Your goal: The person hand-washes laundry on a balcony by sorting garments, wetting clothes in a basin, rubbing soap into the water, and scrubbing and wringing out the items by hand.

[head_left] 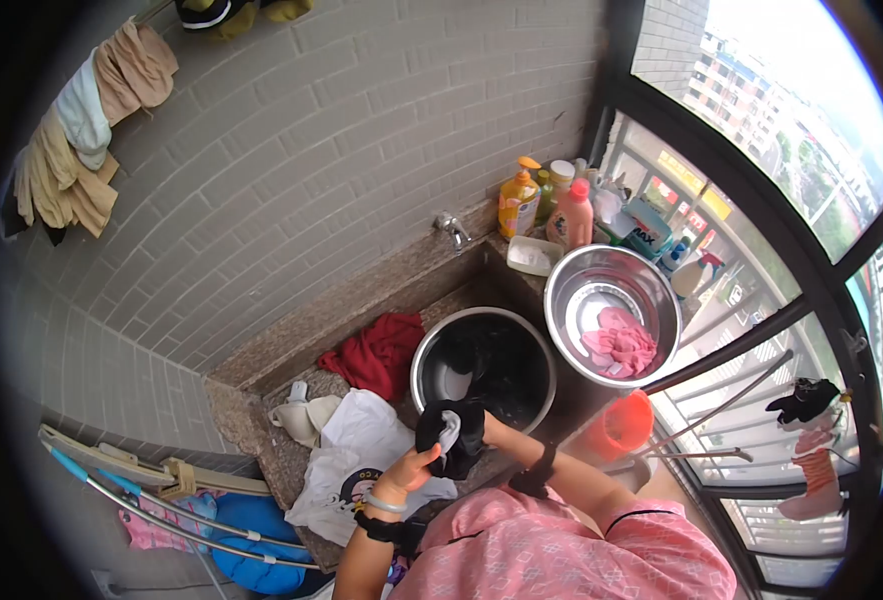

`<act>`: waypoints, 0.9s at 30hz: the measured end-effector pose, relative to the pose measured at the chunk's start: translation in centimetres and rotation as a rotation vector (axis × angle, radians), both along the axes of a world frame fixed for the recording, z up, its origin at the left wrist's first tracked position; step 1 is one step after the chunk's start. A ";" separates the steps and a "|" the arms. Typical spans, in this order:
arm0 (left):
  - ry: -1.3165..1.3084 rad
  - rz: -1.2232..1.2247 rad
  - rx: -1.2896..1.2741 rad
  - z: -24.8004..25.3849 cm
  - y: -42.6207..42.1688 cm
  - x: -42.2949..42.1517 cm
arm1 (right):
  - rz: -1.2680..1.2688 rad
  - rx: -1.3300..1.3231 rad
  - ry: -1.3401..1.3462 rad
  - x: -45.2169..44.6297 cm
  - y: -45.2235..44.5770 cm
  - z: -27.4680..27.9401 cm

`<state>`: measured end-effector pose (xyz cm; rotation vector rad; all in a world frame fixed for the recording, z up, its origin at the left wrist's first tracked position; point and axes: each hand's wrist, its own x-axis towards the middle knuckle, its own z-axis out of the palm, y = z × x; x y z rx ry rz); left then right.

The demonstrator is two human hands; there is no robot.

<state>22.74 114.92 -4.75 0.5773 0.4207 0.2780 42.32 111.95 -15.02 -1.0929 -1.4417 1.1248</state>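
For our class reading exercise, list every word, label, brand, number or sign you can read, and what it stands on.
"MAX": on the teal package.
Too small or blurred to read: labels on the orange pump bottle and pink bottle, the print on the white shirt, signs outside.

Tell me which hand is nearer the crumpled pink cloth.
Right. Your right hand is left of the pink cloth; your left hand is farther left, holding black fabric.

right hand (488, 430) partly hidden by black cloth (462, 452), hanging garments (223, 17) cut off above, bottle label (524, 214) blurred
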 end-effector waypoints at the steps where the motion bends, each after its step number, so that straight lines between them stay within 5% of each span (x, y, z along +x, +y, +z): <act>1: -0.005 0.034 0.012 0.4 -0.2 -0.3 | -0.079 0.030 -0.024 0.2 0.2 1.6; 2: 0.010 0.035 0.034 0.0 -0.3 -1.2 | -0.205 -0.367 0.675 -0.3 0.4 3.4; 3: 0.026 0.039 0.059 -0.1 -0.2 -1.5 | -0.213 -0.611 0.927 0.4 0.5 5.4; 7: 0.160 0.001 0.325 1.6 -0.5 -0.7 | -0.043 -0.769 1.298 0.3 1.0 4.6; 13: 0.498 -0.227 1.113 1.1 -0.7 1.4 | 0.114 -0.865 1.245 -2.3 -0.7 1.4; 17: 0.550 -0.103 0.702 -5.4 0.2 0.0 | -0.028 -0.847 1.099 -3.1 -1.3 -1.7; 20: 0.161 0.161 0.076 -3.6 -0.1 0.1 | -0.112 -0.828 1.001 -3.6 -1.0 -3.1; 25: -0.027 0.259 -0.255 -3.1 0.3 -0.2 | -0.022 -0.875 0.662 -3.7 -0.2 -2.3; 27: -0.144 0.470 -0.331 -2.7 0.3 -0.2 | -0.011 -0.954 0.514 -3.5 -0.2 -1.8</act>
